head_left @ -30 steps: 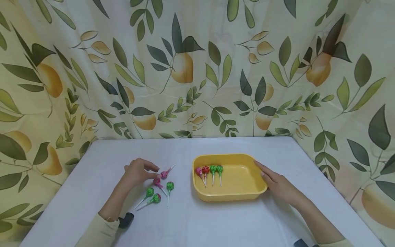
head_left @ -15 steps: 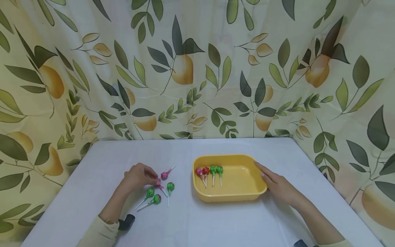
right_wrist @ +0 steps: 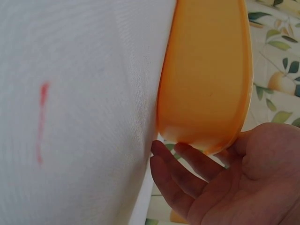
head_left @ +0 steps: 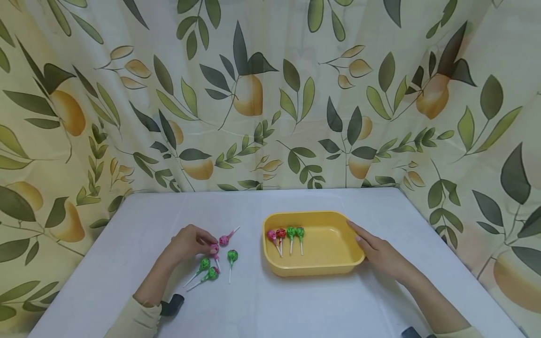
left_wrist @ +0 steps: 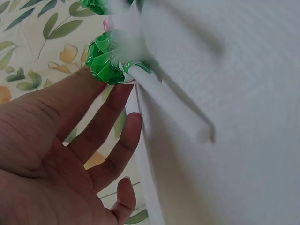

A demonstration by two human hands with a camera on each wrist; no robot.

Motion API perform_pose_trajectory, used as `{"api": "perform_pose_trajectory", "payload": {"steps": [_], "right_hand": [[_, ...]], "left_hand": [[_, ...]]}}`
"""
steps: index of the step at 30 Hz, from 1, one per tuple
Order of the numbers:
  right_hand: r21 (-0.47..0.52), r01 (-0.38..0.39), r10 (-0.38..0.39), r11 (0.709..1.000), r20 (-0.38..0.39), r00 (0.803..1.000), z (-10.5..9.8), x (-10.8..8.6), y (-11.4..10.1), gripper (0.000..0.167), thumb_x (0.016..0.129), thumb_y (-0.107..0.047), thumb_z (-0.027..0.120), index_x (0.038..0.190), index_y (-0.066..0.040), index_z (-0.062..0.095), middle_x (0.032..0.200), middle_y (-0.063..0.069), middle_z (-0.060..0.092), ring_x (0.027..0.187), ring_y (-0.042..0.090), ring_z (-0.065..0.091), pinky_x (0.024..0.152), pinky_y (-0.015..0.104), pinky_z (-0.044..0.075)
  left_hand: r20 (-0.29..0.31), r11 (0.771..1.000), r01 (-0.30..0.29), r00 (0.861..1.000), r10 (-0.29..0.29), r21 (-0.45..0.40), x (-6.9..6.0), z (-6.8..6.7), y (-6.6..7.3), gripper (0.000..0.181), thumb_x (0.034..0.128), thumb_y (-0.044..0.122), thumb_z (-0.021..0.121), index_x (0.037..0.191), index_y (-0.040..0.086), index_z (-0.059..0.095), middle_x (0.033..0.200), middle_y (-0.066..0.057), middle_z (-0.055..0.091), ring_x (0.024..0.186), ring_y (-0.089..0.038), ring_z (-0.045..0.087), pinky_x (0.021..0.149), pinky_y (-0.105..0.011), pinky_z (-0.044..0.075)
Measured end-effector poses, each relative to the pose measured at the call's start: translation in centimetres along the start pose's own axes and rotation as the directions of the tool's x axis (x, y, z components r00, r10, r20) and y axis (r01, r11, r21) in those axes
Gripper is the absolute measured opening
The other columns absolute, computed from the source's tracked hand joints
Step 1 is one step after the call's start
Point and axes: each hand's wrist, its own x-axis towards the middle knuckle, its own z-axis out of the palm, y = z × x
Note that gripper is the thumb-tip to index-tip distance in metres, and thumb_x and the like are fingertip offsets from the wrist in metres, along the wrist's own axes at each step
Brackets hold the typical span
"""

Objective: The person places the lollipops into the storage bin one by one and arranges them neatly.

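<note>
Held a pink lollipop pinched in the left grip over the worktop, just beside the green lollipops — seemingly mid-pickup — and clasped the right end of the yellow tray in the right grip, probably needing a clean lift next.

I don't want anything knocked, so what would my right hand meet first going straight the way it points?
The yellow tray: your right hand touches its right end, so it would likely push that before nearing the lollipops inside.
</note>
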Motion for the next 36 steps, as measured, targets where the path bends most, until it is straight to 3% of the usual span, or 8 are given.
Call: {"api": "perform_pose_trajectory", "payload": {"steps": [7, 13, 18, 24, 31, 36], "right_hand": [[-0.011, 0.014, -0.014, 1.000, -0.007, 1.000, 0.0, 0.0, 0.0, 0.054, 0.114, -0.031, 0.040, 0.165, -0.017, 0.028, 0.162, 0.023, 0.032, 0.144, 0.052, 0.033, 0.107, 0.068, 0.035], [-0.011, 0.005, -0.006, 1.000, -0.008, 1.000, 0.0, 0.0, 0.0, 0.054, 0.114, -0.032, 0.040, 0.165, -0.017, 0.028, 0.162, 0.023, 0.033, 0.144, 0.051, 0.034, 0.107, 0.068, 0.035], [-0.018, 0.002, -0.002, 1.000, -0.006, 1.000, 0.0, 0.0, 0.0, 0.054, 0.114, -0.032, 0.039, 0.165, -0.017, 0.028, 0.162, 0.023, 0.033, 0.144, 0.052, 0.033, 0.107, 0.069, 0.033], [-0.026, 0.000, 0.000, 1.000, -0.010, 1.000, 0.1, 0.0, -0.2, 0.054, 0.114, -0.032, 0.039, 0.165, -0.017, 0.028, 0.162, 0.024, 0.033, 0.144, 0.052, 0.031, 0.108, 0.069, 0.031], [-0.023, -0.011, 0.011, 1.000, -0.001, 1.000, 0.0, 0.0, -0.2, 0.054, 0.114, -0.031, 0.039, 0.165, -0.017, 0.027, 0.162, 0.024, 0.032, 0.144, 0.052, 0.031, 0.108, 0.069, 0.031], [-0.032, -0.007, 0.007, 0.999, -0.010, 1.000, 0.1, 0.0, -0.2, 0.054, 0.114, -0.031, 0.039, 0.165, -0.017, 0.027, 0.162, 0.024, 0.033, 0.144, 0.052, 0.031, 0.108, 0.069, 0.031]], "left_hand": [[-0.012, 1.000, -0.013, 1.000, 0.013, 0.019, 0.2, 0.2, -0.3, 0.025, 0.0772, 0.021, 0.094, 0.097, 0.013, 0.082, 0.084, 0.006, 0.070, 0.084, -0.018, 0.061, 0.086, -0.055, 0.040], [-0.019, 1.000, -0.031, 0.999, 0.031, -0.003, 0.2, 0.2, -0.4, 0.021, 0.0771, 0.019, 0.094, 0.094, 0.014, 0.083, 0.085, 0.006, 0.071, 0.082, -0.018, 0.061, 0.077, -0.044, 0.045], [-0.020, 0.999, -0.019, 1.000, 0.018, -0.041, 0.1, -0.3, 0.1, 0.022, 0.0775, 0.015, 0.093, 0.097, 0.014, 0.082, 0.091, 0.002, 0.070, 0.090, -0.022, 0.059, 0.075, -0.037, 0.050], [-0.020, 0.993, -0.090, 0.996, 0.089, -0.070, 0.5, -0.7, 0.5, 0.022, 0.0811, 0.011, 0.089, 0.102, 0.014, 0.082, 0.098, 0.000, 0.070, 0.098, -0.024, 0.059, 0.076, -0.037, 0.050], [-0.025, 0.976, -0.200, 0.980, 0.199, -0.087, 1.4, -0.8, 1.1, 0.021, 0.0855, 0.009, 0.085, 0.106, 0.015, 0.082, 0.102, 0.004, 0.072, 0.101, -0.024, 0.062, 0.081, -0.039, 0.050], [-0.029, 0.971, -0.211, 0.977, 0.209, -0.109, 1.9, -0.8, 2.5, 0.024, 0.0861, 0.011, 0.085, 0.109, 0.014, 0.081, 0.103, 0.004, 0.073, 0.104, -0.025, 0.062, 0.084, -0.041, 0.050]]}}
